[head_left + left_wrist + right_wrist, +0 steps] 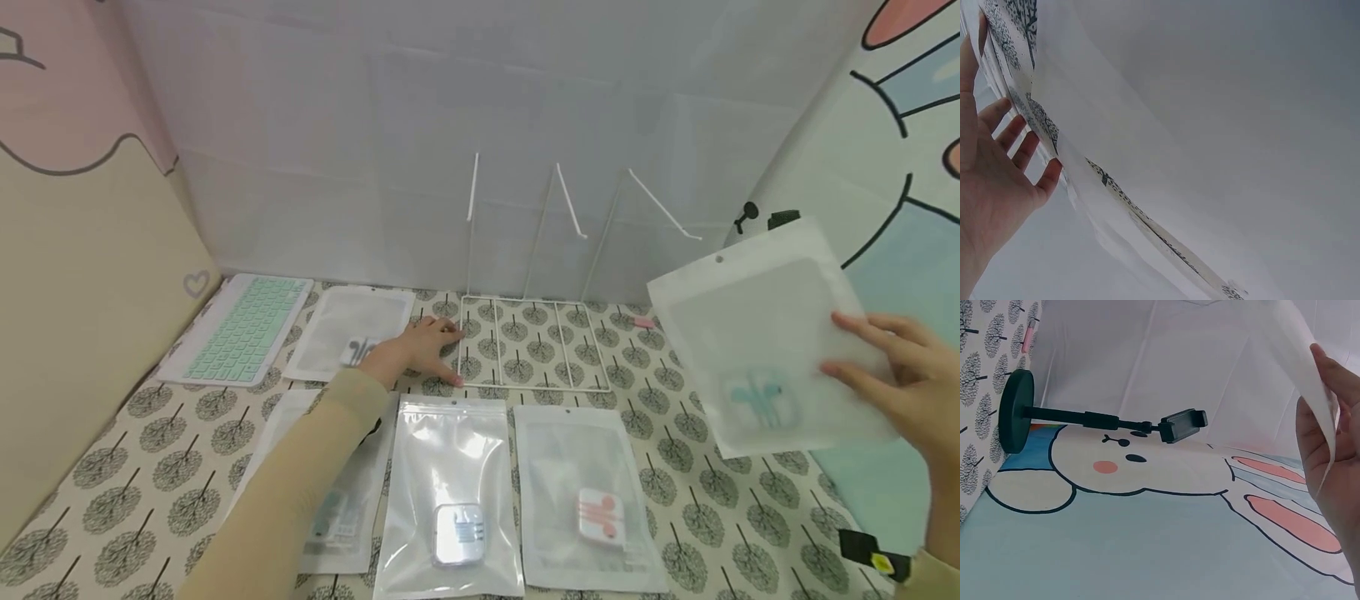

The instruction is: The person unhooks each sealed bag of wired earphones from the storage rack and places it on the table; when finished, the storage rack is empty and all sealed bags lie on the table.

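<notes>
In the head view my right hand (907, 375) grips the right side of a frosted zip pouch (787, 325) with teal earphones inside, raised above the table at the right. The right wrist view shows the same pouch (1294, 356) edge-on between thumb and fingers. My left hand (423, 346) is at the left edge of a white wire rack (540, 388), fingers spread and apparently touching its base wire. That rack has three prongs angled forward, with nothing hung on them. Fingers of the left hand (997, 181) look loosely extended in the left wrist view.
Pouches with pink earphones (600, 458), a white case (442, 450) and dark earphones (360, 308) lie on the tree-print cloth. My left forearm partly covers another pouch (356, 500). A mint keyboard (247, 325) lies at left; a black phone stand (1094, 419) stands right.
</notes>
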The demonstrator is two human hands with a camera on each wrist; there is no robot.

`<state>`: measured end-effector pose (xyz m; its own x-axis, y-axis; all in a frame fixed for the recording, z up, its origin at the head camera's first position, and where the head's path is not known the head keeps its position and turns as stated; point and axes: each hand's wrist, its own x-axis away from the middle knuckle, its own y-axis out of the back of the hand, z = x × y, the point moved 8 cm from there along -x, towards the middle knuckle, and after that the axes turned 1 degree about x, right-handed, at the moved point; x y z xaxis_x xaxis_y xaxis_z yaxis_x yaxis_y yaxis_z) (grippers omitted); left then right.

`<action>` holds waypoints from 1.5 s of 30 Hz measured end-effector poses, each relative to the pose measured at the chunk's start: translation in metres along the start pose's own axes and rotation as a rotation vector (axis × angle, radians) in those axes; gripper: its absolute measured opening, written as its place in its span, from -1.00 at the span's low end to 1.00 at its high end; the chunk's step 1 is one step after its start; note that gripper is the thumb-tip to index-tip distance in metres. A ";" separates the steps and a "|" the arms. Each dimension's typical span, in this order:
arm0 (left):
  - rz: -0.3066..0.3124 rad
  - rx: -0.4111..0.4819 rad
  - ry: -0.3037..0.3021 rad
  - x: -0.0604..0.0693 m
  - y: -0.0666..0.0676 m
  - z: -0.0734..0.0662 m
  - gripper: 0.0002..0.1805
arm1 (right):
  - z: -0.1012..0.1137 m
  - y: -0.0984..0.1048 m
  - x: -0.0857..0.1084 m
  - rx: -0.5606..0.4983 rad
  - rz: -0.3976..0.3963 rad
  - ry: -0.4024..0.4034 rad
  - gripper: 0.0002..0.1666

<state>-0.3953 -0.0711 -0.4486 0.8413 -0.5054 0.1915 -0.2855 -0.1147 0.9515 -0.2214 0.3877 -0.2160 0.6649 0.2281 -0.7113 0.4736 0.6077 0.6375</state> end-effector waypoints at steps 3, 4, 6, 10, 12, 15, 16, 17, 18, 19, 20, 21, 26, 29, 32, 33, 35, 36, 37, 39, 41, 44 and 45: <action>0.004 0.000 0.002 0.000 -0.001 0.001 0.18 | -0.008 -0.003 0.013 -0.053 0.015 -0.062 -0.42; 0.004 0.001 0.001 0.000 -0.001 0.002 0.18 | -0.011 -0.005 0.017 -0.074 0.023 -0.097 -0.39; 0.002 0.005 -0.002 0.000 -0.002 0.002 0.17 | -0.016 -0.009 0.026 -0.107 0.040 -0.149 -0.37; 0.000 0.000 0.001 0.000 -0.002 0.002 0.17 | -0.020 -0.019 0.043 -0.101 0.082 -0.221 -0.35; 0.000 -0.007 0.006 0.000 -0.002 0.003 0.16 | -0.023 -0.022 0.051 -0.091 0.104 -0.263 -0.35; -0.007 -0.009 0.003 -0.001 -0.001 0.001 0.15 | -0.030 -0.027 0.065 -0.069 0.154 -0.336 -0.32; -0.011 -0.009 0.000 -0.001 -0.001 0.001 0.15 | -0.033 -0.030 0.069 -0.065 0.178 -0.361 -0.31; -0.012 -0.014 0.002 -0.001 -0.001 0.001 0.16 | -0.035 -0.033 0.074 -0.058 0.202 -0.384 -0.30; -0.014 -0.016 0.001 -0.001 -0.001 0.001 0.16 | -0.036 -0.035 0.077 -0.044 0.219 -0.392 -0.30; -0.015 -0.013 0.002 -0.001 -0.001 0.000 0.16 | -0.037 -0.038 0.081 -0.028 0.237 -0.397 -0.29; -0.015 -0.016 0.005 -0.001 -0.001 0.001 0.17 | -0.038 -0.041 0.085 -0.018 0.250 -0.411 -0.28; -0.014 -0.021 0.007 -0.001 -0.001 0.001 0.18 | -0.039 -0.044 0.088 -0.005 0.258 -0.424 -0.28; -0.014 -0.014 0.020 -0.001 -0.004 0.005 0.22 | -0.045 -0.060 0.107 0.025 0.327 -0.525 -0.29; -0.018 0.005 0.021 -0.001 -0.005 0.006 0.22 | -0.051 -0.067 0.121 0.039 0.386 -0.615 -0.27; -0.023 0.010 0.020 0.000 -0.004 0.005 0.21 | -0.058 -0.072 0.133 0.035 0.429 -0.700 -0.25; -0.024 0.008 0.021 0.000 -0.003 0.004 0.21 | -0.060 -0.073 0.136 0.026 0.441 -0.721 -0.24; -0.025 -0.005 0.026 0.001 -0.002 0.003 0.21 | -0.062 -0.075 0.139 0.028 0.465 -0.730 -0.24; -0.025 -0.007 0.027 0.002 -0.002 0.003 0.21 | -0.064 -0.076 0.141 0.026 0.478 -0.736 -0.23; -0.025 -0.009 0.027 0.002 -0.002 0.003 0.22 | -0.065 -0.078 0.143 0.030 0.492 -0.735 -0.23; -0.021 -0.016 0.028 0.003 -0.003 0.003 0.22 | -0.067 -0.080 0.146 0.051 0.523 -0.735 -0.21; -0.018 -0.020 0.028 0.002 -0.003 0.003 0.22 | -0.069 -0.083 0.149 0.076 0.553 -0.737 -0.17; -0.017 -0.018 0.025 0.002 -0.003 0.002 0.22 | -0.073 -0.084 0.151 0.124 0.602 -0.727 -0.12; -0.018 -0.016 0.022 0.001 -0.003 0.002 0.21 | -0.074 -0.084 0.152 0.130 0.613 -0.718 -0.11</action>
<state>-0.3942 -0.0728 -0.4513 0.8562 -0.4844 0.1798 -0.2633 -0.1096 0.9585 -0.2030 0.4278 -0.3992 0.9942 -0.0693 0.0822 -0.0437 0.4380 0.8979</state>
